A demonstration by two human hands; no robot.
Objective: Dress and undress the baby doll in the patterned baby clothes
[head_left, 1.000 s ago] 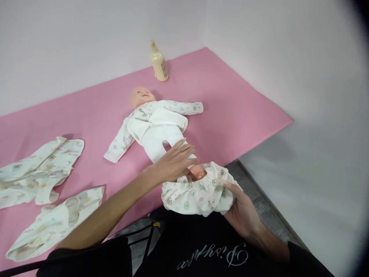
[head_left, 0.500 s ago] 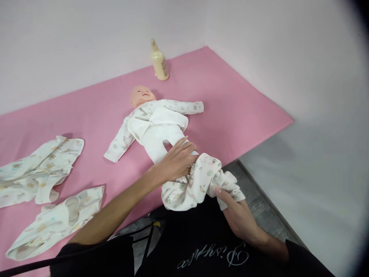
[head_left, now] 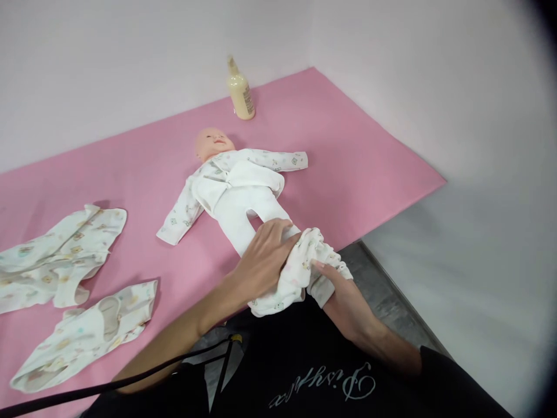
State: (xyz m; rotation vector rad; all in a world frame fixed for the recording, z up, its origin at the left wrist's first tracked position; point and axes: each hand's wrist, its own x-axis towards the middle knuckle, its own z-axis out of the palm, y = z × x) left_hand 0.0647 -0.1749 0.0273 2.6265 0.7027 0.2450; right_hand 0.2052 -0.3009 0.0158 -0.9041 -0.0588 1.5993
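Observation:
A baby doll [head_left: 250,204] lies on its back, dressed in a printed white top and white leggings. Bunched at its lower legs is a pair of printed white baby pants [head_left: 300,270], hanging at the table's near edge. My left hand [head_left: 266,255] is curled over the doll's leg and the gathered edge of the pants; its fingertips are partly hidden. With thumb on top, my right hand [head_left: 343,296] grips the other end of the crumpled cloth. The doll's feet are hidden by the cloth and my hands.
The pink tabletop [head_left: 348,145] meets a white wall at the back. A pump bottle [head_left: 241,97] of cream-coloured liquid stands behind the doll. On the left lie a printed baby garment [head_left: 73,249] and a smaller printed one [head_left: 87,342]. A black strap [head_left: 143,374] crosses the lower left.
My right hand has moved left and slightly up, gathering the pants more tightly. My left hand has shifted a little down toward the cloth. The doll stays in place.

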